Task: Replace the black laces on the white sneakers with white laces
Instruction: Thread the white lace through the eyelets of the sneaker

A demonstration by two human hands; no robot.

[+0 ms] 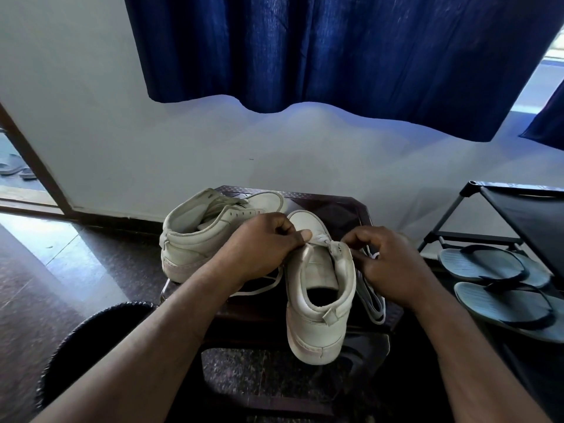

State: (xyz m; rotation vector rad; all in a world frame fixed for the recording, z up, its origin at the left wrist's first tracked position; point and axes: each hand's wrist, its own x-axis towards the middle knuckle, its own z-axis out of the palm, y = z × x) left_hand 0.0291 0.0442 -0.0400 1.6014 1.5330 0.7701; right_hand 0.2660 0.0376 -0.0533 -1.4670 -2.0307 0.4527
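Two white sneakers stand on a dark low stool (351, 206). The near sneaker (320, 300) points away from me, heel toward me. A white lace (320, 239) crosses its lower eyelets. My left hand (262, 245) pinches that lace at the sneaker's left side, thumb pressed on it. My right hand (387, 261) grips the lace on the right side, fingers curled. Loose white lace (374, 303) trails down beside the shoe. The second sneaker (195, 230) lies at the left with bare eyelets. No black laces are in view.
A black shoe rack (525, 215) stands at the right with grey flip-flops (494, 264) beside it. A blue curtain (335, 50) hangs over the white wall. A dark round object (91, 328) sits at the lower left. More sandals (15, 169) lie beyond the doorway.
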